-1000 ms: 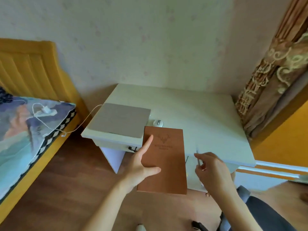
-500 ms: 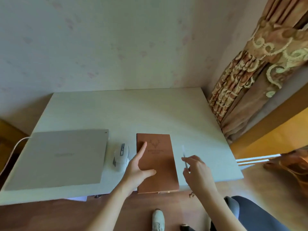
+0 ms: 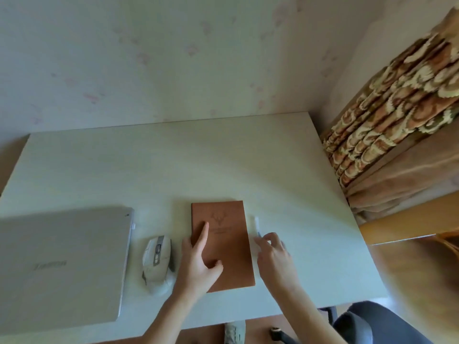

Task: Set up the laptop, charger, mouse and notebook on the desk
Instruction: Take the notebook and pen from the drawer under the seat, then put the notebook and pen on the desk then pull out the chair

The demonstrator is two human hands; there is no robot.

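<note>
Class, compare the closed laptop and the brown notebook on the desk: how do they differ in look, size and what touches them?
The laptop is silver-grey; the notebook is brown with a stamped deer head. The laptop looks much larger than the notebook. No hand touches the laptop, while the left hand rests on the notebook. Both are closed and lie flat on the desk, with the mouse between them.
</note>
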